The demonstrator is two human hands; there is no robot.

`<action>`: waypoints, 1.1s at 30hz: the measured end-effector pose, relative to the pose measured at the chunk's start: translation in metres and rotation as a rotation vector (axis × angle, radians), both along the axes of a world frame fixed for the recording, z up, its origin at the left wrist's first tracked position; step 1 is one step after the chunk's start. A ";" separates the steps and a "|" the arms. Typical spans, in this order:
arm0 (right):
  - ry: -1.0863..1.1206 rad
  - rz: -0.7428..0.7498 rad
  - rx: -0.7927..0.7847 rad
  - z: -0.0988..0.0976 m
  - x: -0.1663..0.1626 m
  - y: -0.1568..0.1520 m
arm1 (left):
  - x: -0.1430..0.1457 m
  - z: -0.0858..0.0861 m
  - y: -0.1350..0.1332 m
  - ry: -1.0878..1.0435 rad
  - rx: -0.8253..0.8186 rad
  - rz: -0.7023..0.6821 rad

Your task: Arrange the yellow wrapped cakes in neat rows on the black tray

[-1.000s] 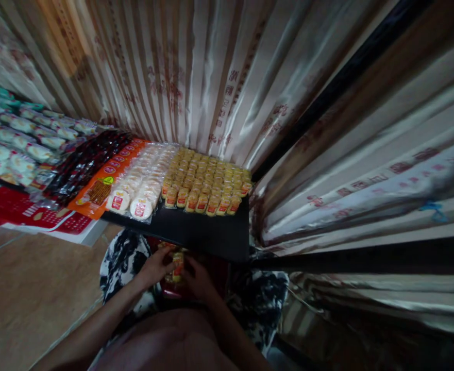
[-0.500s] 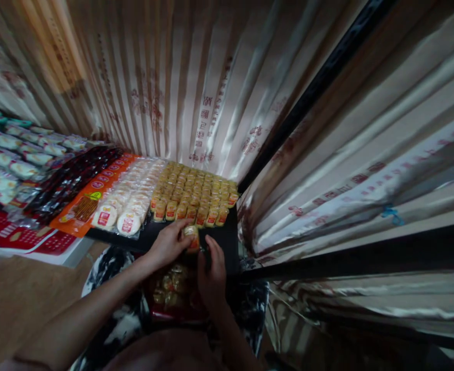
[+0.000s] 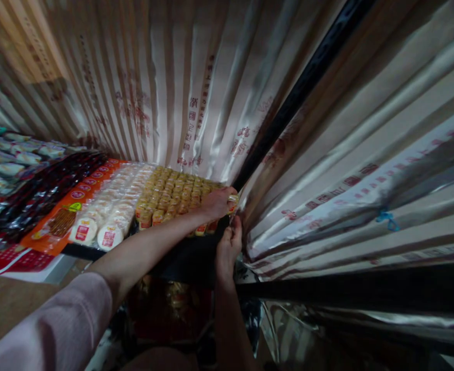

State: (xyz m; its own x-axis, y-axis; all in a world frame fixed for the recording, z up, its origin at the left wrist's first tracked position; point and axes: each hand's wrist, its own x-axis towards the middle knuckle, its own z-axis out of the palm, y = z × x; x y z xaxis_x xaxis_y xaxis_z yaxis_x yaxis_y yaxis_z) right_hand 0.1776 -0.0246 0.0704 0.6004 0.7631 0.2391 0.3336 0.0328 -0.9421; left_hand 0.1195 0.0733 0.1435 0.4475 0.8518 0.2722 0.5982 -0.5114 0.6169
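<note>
My left hand reaches across the front rows of small gold-wrapped snacks to their right end. Its fingers are closed on one wrapped snack, which has a red and white label. Just below, my right hand is upright by the right edge of the black board, its fingers slightly bent and nothing visible in them. My left hand and forearm hide part of the front row. More gold-wrapped snacks lie in a dark red container below the board, dimly lit.
Left of the rows are white round crackers in clear wrap, an orange packet, dark red packets and pale packets. A pleated, printed curtain rises behind. A dark pole slants down at the right corner.
My left hand has moved right and farther back, from the front of the rows to their right end. My right hand has shifted right and up to the board's edge. The view has turned slightly.
</note>
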 end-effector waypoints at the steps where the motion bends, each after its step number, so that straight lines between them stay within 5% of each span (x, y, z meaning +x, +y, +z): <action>1: 0.013 -0.011 -0.014 -0.005 0.002 0.003 | 0.003 -0.005 0.005 0.023 0.010 -0.018; 10: 0.124 -0.016 -0.139 -0.038 0.001 0.015 | 0.018 -0.044 0.019 0.219 0.064 -0.059; 18: 0.241 0.056 -0.116 -0.054 0.005 0.035 | 0.026 -0.050 0.024 0.429 0.134 -0.056; 33: 0.170 0.100 -0.099 -0.052 0.008 0.043 | 0.028 -0.061 0.019 0.288 0.041 0.067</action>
State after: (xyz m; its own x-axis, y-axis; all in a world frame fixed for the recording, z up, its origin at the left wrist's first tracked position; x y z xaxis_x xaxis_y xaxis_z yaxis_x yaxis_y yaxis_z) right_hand 0.1852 0.0179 0.0186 0.5462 0.8354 0.0618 0.1691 -0.0377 -0.9849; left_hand 0.1472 0.0923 0.0828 0.4546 0.8730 0.1769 0.7790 -0.4859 0.3964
